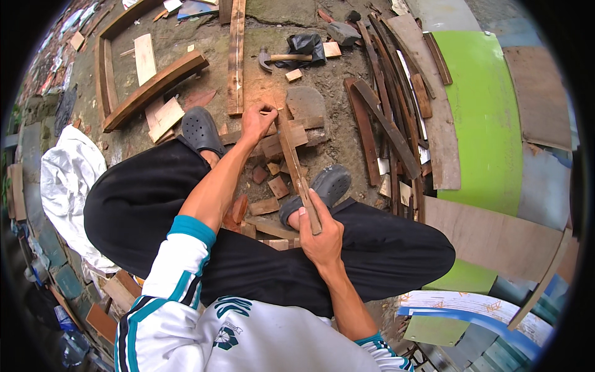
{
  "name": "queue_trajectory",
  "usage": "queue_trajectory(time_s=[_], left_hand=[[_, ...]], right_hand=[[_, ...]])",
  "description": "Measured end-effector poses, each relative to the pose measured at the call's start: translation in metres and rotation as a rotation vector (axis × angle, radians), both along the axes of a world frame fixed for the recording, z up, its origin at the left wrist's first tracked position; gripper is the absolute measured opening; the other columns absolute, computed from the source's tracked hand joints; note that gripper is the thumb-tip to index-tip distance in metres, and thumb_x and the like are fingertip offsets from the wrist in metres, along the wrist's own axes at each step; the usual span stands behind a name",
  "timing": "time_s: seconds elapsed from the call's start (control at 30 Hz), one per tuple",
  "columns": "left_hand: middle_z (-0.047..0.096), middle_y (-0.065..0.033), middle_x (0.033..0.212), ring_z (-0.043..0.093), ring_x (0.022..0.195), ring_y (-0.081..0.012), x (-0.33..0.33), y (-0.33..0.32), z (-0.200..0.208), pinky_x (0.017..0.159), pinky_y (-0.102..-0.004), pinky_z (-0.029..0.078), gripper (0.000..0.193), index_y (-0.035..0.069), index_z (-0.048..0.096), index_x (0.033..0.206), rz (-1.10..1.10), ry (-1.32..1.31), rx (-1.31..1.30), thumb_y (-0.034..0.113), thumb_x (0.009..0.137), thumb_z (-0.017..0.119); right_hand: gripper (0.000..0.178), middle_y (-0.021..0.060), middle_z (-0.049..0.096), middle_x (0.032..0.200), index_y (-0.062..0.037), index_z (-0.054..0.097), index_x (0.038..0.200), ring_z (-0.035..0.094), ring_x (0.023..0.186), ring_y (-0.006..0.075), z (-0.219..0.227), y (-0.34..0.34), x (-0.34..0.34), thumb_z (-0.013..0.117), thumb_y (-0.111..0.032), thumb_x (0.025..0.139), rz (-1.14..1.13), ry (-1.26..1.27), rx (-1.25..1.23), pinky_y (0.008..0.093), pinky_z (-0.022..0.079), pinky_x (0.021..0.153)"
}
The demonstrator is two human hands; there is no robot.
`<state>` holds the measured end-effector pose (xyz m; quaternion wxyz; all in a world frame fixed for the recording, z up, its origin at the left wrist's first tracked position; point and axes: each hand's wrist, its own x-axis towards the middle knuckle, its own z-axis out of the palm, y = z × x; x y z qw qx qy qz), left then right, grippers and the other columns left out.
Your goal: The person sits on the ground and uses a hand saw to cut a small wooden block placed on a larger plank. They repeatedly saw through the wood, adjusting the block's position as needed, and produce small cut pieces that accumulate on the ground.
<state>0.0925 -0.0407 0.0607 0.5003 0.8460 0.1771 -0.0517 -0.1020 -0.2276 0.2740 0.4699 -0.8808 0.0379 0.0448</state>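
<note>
A narrow wooden strip (289, 147) slants between my knees, its far part above some short wood blocks (273, 144). My right hand (322, 235) is closed around its near end, with the thumb along the top. At the strip's far end my left hand (255, 124) is closed in a pinch. Something thin seems to stick out from its fingertips, too small to make out. Beyond my hands a hammer (286, 57) with a wooden handle lies on the ground, its handle over a black plastic bag (307, 44).
Wood offcuts (265, 206) lie between my feet in grey clogs (203, 130). A wooden frame (155, 88) rests at the far left, a long plank (236, 59) ahead. Dark strips (387, 124) are piled on the right beside a green panel (480, 118). White cloth (71, 186) is at left.
</note>
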Motion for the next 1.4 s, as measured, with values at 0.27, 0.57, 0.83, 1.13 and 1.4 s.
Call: queue_trajectory(time_s=[0.27,0.57,0.83,1.13,1.4], left_hand=[[0.077,-0.0127,0.093,0.073,0.085,-0.0257,0.003,-0.001,-0.002,0.080,-0.0378,0.056,0.030,0.009,0.079,0.097,0.003,0.013,-0.039,0.034,0.082,0.073],[0.077,-0.0156,0.094,0.073,0.087,-0.0274,-0.002,0.001,-0.003,0.081,-0.0384,0.056,0.031,0.006,0.079,0.096,0.015,-0.052,-0.020,0.032,0.080,0.074],[0.077,-0.0156,0.092,0.073,0.086,-0.0291,-0.003,0.006,0.002,0.081,-0.0390,0.056,0.032,0.006,0.079,0.099,0.015,-0.002,-0.078,0.033,0.083,0.073],[0.076,-0.0146,0.085,0.074,0.081,-0.0297,-0.004,-0.007,0.008,0.078,-0.0389,0.056,0.032,0.007,0.079,0.096,0.066,-0.008,-0.013,0.035,0.083,0.072],[0.076,-0.0133,0.083,0.074,0.079,-0.0265,-0.002,-0.002,-0.001,0.077,-0.0376,0.056,0.031,0.006,0.078,0.094,0.079,-0.022,0.001,0.034,0.083,0.072]], right_hand=[[0.040,0.0283,0.073,0.095,0.0050,0.063,0.130,0.076,0.089,0.0346,-0.032,0.004,0.053,0.065,-0.012,0.094,-0.026,0.009,0.063,0.0355,0.057,0.074],[0.041,0.0289,0.073,0.101,0.0055,0.061,0.132,0.075,0.091,0.0346,-0.015,0.008,0.028,0.064,-0.013,0.095,-0.026,0.025,0.066,0.0373,0.058,0.075],[0.040,0.0263,0.073,0.109,0.0031,0.063,0.131,0.075,0.099,0.0289,-0.010,0.013,0.044,0.064,-0.015,0.096,-0.045,0.116,0.061,0.0341,0.057,0.084],[0.041,0.0270,0.072,0.088,0.0035,0.062,0.132,0.075,0.078,0.0351,-0.015,0.009,0.018,0.066,-0.011,0.093,0.005,-0.034,-0.044,0.0379,0.057,0.067],[0.041,0.0281,0.073,0.102,0.0050,0.062,0.131,0.075,0.092,0.0321,-0.009,0.002,0.011,0.065,-0.011,0.094,-0.006,0.024,0.008,0.0348,0.058,0.078]])
